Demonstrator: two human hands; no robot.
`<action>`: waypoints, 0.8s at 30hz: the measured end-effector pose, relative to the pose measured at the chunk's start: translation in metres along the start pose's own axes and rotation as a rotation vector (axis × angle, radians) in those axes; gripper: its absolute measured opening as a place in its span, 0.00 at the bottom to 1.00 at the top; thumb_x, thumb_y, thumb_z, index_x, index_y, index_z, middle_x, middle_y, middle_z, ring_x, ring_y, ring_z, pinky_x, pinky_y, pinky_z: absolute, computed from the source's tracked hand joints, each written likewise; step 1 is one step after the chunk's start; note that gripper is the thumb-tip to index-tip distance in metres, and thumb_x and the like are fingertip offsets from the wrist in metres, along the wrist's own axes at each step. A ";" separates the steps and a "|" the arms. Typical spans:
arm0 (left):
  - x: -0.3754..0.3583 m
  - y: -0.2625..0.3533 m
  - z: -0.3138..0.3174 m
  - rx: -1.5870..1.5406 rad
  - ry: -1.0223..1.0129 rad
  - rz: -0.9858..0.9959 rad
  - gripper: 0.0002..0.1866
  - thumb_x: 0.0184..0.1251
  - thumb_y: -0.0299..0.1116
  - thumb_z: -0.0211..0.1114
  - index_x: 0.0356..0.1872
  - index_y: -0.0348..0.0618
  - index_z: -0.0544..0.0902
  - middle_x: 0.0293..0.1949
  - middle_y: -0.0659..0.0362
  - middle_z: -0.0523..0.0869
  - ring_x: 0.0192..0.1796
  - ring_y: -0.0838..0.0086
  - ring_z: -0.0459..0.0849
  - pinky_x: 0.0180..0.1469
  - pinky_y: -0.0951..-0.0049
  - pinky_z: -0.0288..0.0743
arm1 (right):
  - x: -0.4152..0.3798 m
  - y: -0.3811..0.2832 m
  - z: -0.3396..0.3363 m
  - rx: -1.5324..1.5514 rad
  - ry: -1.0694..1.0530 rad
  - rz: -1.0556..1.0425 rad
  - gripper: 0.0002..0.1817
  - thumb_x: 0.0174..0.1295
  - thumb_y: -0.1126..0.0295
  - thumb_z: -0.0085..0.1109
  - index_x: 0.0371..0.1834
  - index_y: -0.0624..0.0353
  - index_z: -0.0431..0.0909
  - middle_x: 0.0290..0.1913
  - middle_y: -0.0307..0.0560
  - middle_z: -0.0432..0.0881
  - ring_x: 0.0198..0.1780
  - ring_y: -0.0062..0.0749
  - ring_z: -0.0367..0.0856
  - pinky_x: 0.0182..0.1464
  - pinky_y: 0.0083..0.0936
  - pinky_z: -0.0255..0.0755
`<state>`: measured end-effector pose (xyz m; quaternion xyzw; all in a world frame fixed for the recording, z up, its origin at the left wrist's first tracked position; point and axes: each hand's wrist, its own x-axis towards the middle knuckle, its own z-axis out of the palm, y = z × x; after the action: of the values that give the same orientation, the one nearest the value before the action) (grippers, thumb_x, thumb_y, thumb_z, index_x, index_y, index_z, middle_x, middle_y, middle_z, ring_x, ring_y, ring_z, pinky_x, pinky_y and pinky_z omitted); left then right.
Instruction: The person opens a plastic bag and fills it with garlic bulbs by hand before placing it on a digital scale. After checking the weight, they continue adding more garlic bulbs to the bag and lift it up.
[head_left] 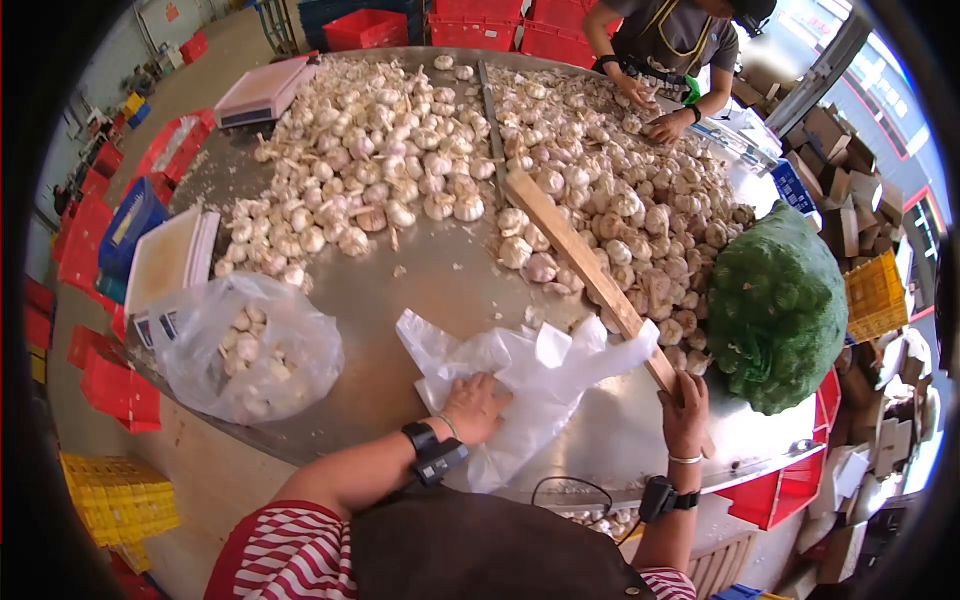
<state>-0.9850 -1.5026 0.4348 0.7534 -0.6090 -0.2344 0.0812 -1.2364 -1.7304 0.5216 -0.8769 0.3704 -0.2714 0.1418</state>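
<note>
The white plastic bag (535, 375) lies crumpled near the bench's (385, 290) front edge, with the left hand (477, 408) resting on it, fingers loosely spread, and the right hand (685, 415) closed around the near end of a wooden bar (590, 268). Beyond lie heaped garlic bulbs (370, 150); a clear bag of garlic (250, 348) sits by the front left edge, a green net sack (778, 310) toward the right edge.
</note>
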 end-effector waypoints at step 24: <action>-0.245 -0.078 -0.146 -0.077 1.185 -0.241 0.06 0.52 0.23 0.66 0.31 0.38 0.80 0.34 0.51 0.82 0.38 0.56 0.82 0.40 0.62 0.76 | -0.052 -0.008 0.096 0.113 -0.553 -0.007 0.22 0.37 0.59 0.74 0.31 0.64 0.81 0.37 0.59 0.81 0.38 0.53 0.80 0.42 0.38 0.76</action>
<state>-0.8867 -1.2730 0.5930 0.8160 -0.3615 0.1955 0.4065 -1.2063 -1.6821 0.4281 -0.9096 0.2991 -0.0423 0.2853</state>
